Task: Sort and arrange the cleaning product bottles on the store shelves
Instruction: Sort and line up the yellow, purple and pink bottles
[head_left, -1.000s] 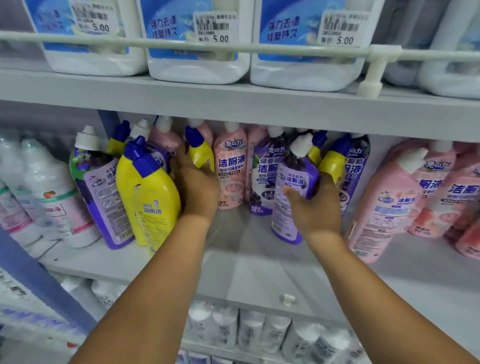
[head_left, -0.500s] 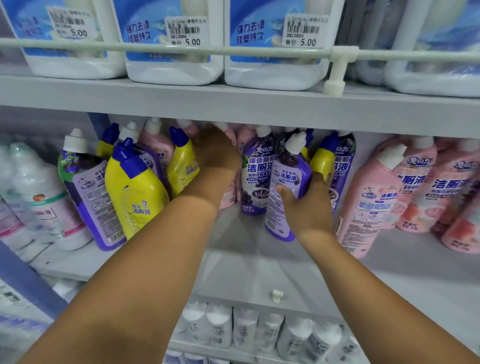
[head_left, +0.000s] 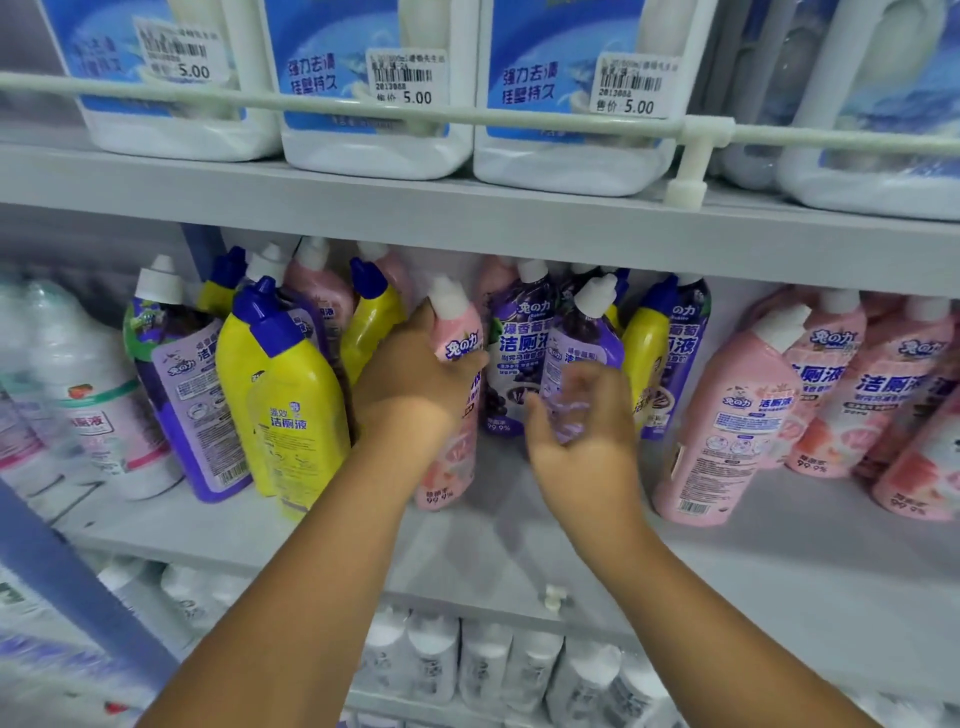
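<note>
On the middle shelf, my left hand grips a pink toilet-cleaner bottle with a white cap around its upper body, in front of the back row. My right hand is blurred; its thumb and fingers curl round the lower part of a purple bottle with a white cap. Left of my hands stand yellow bottles with blue caps and a purple bottle turned backwards. More purple and yellow bottles stand behind. A group of pink bottles stands to the right.
Big white jugs with blue labels and 5.00 price tags sit on the upper shelf behind a white rail. White bottles stand at far left. Small white bottles fill the shelf below. The front of the middle shelf is bare.
My left hand let go of the yellow bottle, reached to the back row and now holds a pink bottle drawn forward. My right hand stayed at the purple bottle and is moving.
</note>
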